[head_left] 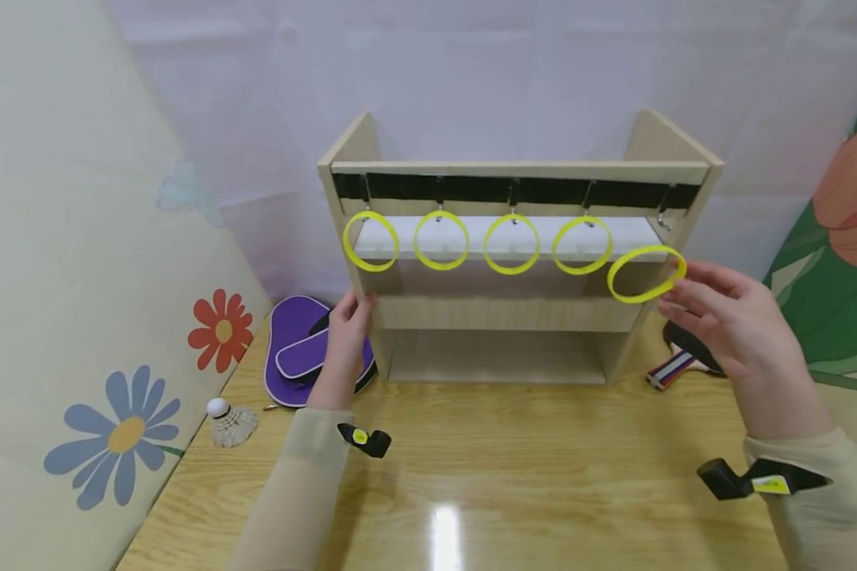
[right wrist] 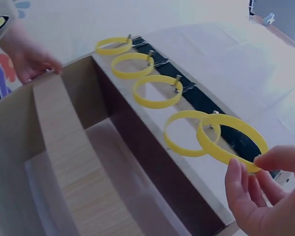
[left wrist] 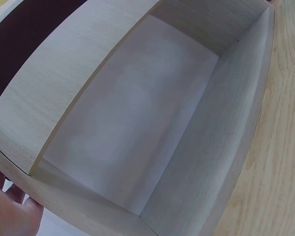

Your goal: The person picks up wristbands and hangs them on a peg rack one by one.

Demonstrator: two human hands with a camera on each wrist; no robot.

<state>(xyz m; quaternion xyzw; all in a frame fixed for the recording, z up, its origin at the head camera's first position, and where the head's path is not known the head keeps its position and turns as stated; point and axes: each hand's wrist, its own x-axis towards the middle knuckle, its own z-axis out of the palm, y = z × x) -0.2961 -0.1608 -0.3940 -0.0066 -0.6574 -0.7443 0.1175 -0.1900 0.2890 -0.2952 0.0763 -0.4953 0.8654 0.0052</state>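
My right hand (head_left: 739, 325) pinches a yellow wristband (head_left: 637, 300) between thumb and fingertips, just below the rightmost metal hook (head_left: 662, 220). That hook bears nothing, and the band is tilted toward it. To its left, several more yellow wristbands (head_left: 374, 269) hang from hooks along a black strip (head_left: 474, 189) on a wooden shelf unit (head_left: 507, 313). With my left hand (head_left: 346, 329) I grip the unit's left side panel, low down. The left wrist view shows some of those fingers (left wrist: 19, 206) on the panel's outer side.
Left of the unit lies a purple paddle case (head_left: 307, 313), with a shuttlecock (head_left: 232, 424) in front of it. At right a table tennis paddle (head_left: 664, 373) lies partly behind my right arm. The unit stands on a wooden table (head_left: 507, 460), near a pale cloth backdrop (head_left: 471, 79).
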